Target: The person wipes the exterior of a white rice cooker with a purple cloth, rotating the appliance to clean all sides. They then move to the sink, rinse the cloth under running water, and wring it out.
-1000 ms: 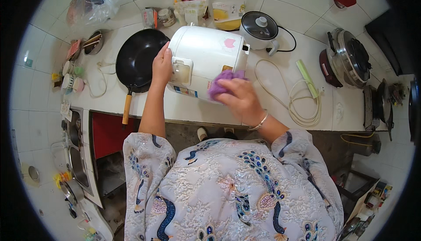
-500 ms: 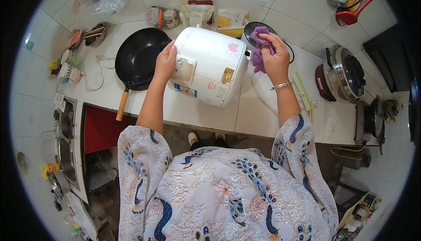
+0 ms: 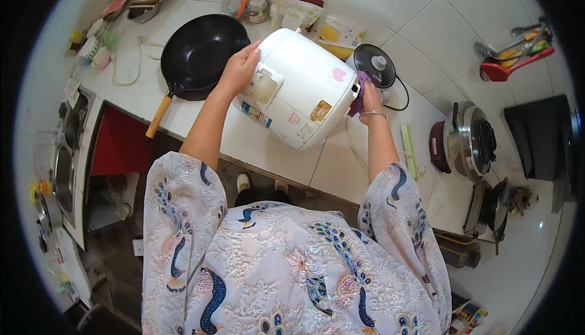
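A white rice cooker [image 3: 303, 76] with a pink mark and several stickers is tipped on its side over the white counter [image 3: 237, 143]. My left hand [image 3: 241, 70] is closed on its left end, above the handle. At the right end, my right hand [image 3: 372, 98] is closed on a purple cloth [image 3: 356, 105] and holds it against the cooker. Part of the cloth and most of my right fingers are hidden behind the cooker's edge. Whether the cooker rests on the counter or is lifted, I cannot tell.
A black wok [image 3: 204, 52] with a wooden handle sits left of the cooker. Behind are packets, a jar [image 3: 257, 10] and a lidded pot [image 3: 375, 67]. A pressure cooker [image 3: 472, 140] stands at the right, near hanging utensils [image 3: 515, 55]. A sink [image 3: 64, 170] lies left.
My right hand has come down with the purple cloth, from held up beside the cooker to against its right end. My left hand keeps its hold. The whole view has turned a little.
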{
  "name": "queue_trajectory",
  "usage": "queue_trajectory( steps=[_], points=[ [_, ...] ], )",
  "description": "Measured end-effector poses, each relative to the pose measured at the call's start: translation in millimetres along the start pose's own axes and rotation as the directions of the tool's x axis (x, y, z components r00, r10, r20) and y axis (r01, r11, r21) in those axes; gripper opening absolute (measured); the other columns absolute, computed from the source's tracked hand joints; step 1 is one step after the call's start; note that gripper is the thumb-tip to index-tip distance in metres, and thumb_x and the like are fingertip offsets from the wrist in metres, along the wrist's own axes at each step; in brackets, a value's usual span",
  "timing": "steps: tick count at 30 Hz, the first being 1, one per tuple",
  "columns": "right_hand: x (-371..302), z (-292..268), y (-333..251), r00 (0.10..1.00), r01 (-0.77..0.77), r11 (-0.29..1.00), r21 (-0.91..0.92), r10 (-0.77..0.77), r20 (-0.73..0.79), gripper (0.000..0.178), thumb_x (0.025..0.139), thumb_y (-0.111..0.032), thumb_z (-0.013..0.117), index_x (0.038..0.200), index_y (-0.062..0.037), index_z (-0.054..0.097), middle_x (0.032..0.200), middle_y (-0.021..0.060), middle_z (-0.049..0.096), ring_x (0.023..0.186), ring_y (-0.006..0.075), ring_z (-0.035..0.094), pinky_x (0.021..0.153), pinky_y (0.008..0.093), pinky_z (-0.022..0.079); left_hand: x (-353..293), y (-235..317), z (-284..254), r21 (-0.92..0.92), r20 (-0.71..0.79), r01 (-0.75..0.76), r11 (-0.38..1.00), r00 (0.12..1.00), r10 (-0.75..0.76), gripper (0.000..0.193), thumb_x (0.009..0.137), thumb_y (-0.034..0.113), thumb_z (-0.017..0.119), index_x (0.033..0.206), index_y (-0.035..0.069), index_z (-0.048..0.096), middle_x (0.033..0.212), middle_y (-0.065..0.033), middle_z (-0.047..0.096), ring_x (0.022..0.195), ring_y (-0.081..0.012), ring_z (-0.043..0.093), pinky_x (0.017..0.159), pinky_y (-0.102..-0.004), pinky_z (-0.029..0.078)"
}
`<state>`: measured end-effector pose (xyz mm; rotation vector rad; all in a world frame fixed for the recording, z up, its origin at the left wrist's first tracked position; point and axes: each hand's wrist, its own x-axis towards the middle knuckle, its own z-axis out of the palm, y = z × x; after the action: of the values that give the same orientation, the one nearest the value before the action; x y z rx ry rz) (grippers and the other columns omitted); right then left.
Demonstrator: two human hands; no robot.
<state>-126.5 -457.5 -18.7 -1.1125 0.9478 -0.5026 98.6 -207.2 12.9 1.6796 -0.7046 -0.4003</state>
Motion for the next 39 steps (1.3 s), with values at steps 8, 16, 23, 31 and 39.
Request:
queue_trajectory(
  steps=[8, 16, 23, 31, 39],
  points=[
    [-45, 15, 18, 0.974, 0.224, 0.968, 0.11, -0.22, -0.047, 0.039, 0.095, -0.024, 0.059, 0.126, -0.0039, 0.047, 0.117, 0.0079, 0.058, 0.104, 0.0184, 0.058, 0.089, 0.0326, 0.05, -15, -5, -24, -0.138, 0.083, 0.043, 0.989, 0.996, -0.032, 0.04, 0.096, 0.016, 0.052, 0.134, 0.002, 0.055, 0.126, -0.0099, 0.062, 0.113, -0.017, 0.058, 0.098, -0.0275, 0.043],
    [-113, 38, 27, 0.761, 0.613, 0.685, -0.393, -0.646, 0.059, 0.03, 0.088, -0.003, 0.062, 0.118, -0.0034, 0.059, 0.115, 0.0117, 0.062, 0.107, 0.019, 0.059, 0.092, 0.0326, 0.047, -31, -6, -61, 0.184, -0.128, 0.194, 0.964, 0.977, -0.172, 0.033, 0.09, 0.018, 0.056, 0.117, 0.0, 0.062, 0.109, -0.0114, 0.067, 0.099, -0.0181, 0.062, 0.089, -0.0305, 0.048],
    [-146, 77, -30, 0.285, 0.954, 0.128, -0.27, -0.658, 0.697, 0.02, 0.068, -0.017, 0.068, 0.086, -0.0099, 0.066, 0.105, 0.009, 0.065, 0.1, 0.0294, 0.062, 0.096, 0.0448, 0.045, -44, 23, -29, 0.356, -0.258, 0.149, 0.922, 0.964, -0.056, 0.044, 0.089, 0.036, 0.059, 0.119, 0.004, 0.064, 0.112, -0.016, 0.068, 0.102, -0.0278, 0.065, 0.09, -0.0345, 0.048],
    [-78, 68, -26, 0.616, 0.76, 0.555, -0.338, -0.448, 0.647, 0.026, 0.078, -0.008, 0.064, 0.103, -0.0064, 0.069, 0.11, 0.015, 0.065, 0.099, 0.0265, 0.063, 0.09, 0.033, 0.05, -59, -3, -44, 0.225, -0.267, 0.059, 0.973, 0.964, 0.004, 0.036, 0.093, 0.026, 0.057, 0.117, -0.001, 0.064, 0.108, -0.0121, 0.068, 0.097, -0.0186, 0.063, 0.088, -0.0307, 0.048],
    [-41, 139, -56, 0.533, 0.789, 0.516, -0.332, -0.306, 0.789, 0.03, 0.076, -0.003, 0.063, 0.106, -0.0055, 0.066, 0.108, 0.0124, 0.066, 0.102, 0.0269, 0.062, 0.091, 0.0344, 0.049, -63, 3, -12, 0.151, -0.251, 0.051, 0.987, 0.968, -0.011, 0.036, 0.094, 0.024, 0.057, 0.118, -0.003, 0.063, 0.109, -0.0151, 0.068, 0.1, -0.0209, 0.063, 0.089, -0.031, 0.047]
  ],
)
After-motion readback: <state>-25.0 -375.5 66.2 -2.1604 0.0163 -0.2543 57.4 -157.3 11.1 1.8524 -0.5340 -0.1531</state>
